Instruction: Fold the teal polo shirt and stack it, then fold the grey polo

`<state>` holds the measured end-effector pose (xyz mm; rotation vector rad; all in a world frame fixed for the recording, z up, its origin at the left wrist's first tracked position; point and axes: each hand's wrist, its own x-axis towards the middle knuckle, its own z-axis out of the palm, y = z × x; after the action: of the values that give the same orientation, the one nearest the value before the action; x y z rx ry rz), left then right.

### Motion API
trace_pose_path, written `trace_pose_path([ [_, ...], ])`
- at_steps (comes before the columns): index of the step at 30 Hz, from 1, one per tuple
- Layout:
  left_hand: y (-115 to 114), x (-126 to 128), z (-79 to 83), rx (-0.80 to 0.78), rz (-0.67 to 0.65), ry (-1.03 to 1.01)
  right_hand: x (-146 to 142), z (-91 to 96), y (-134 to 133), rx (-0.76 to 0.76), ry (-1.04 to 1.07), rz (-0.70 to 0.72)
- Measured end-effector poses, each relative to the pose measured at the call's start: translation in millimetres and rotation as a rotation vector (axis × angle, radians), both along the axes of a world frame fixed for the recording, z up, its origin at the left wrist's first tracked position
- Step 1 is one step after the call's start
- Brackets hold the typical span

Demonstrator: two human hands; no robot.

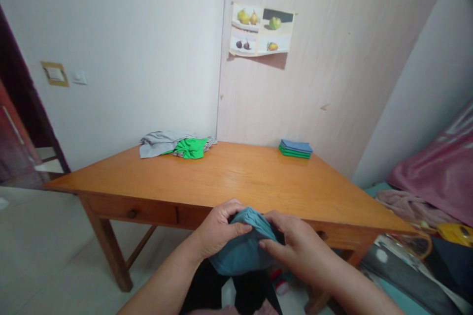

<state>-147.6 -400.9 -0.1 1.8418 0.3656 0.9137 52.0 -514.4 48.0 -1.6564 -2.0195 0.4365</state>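
Both my hands hold a teal-blue cloth (242, 251) in front of the near edge of a wooden table (236, 177). My left hand (218, 229) pinches the cloth's top left, thumb over the fabric. My right hand (295, 246) grips its right side with fingers curled into the fabric. The cloth hangs bunched below my hands, off the table. At the table's far left lies a loose pile of grey and green cloths (177, 146). A neat stack of folded blue and green cloths (295, 148) sits at the far right.
The table stands in a room corner, with a drawer knob (132, 213) in its front rail. A fruit picture (260, 29) hangs on the wall. A bed with pink bedding (436, 172) and clutter lies to the right. Tiled floor shows at left.
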Motion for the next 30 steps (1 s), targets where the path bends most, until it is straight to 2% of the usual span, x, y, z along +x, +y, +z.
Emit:
trace_pose_path([
  [5,-3.5,5.5,-2.6,0.068,0.056,0.085,0.1,-0.6,1.1,-0.001,0.011,0.009],
  [10,-6.5,11.7,-6.3,-0.068,0.076,0.091,0.4,1.6,1.1,0.000,0.169,0.054],
  [13,-8.4,13.8,-6.2,-0.087,0.102,0.088,4.2,-2.6,4.5,-0.039,0.200,0.077],
  [18,-12.6,15.5,-4.0,-0.097,0.065,0.080,10.8,-8.0,10.3,-0.091,0.168,0.078],
  [26,-14.8,19.5,0.4,-0.125,0.068,0.111,12.1,-11.0,14.7,-0.082,0.165,0.058],
  [30,-10.6,16.9,-3.2,-0.148,-0.044,0.096,15.5,-10.7,13.9,-0.077,0.228,0.094],
])
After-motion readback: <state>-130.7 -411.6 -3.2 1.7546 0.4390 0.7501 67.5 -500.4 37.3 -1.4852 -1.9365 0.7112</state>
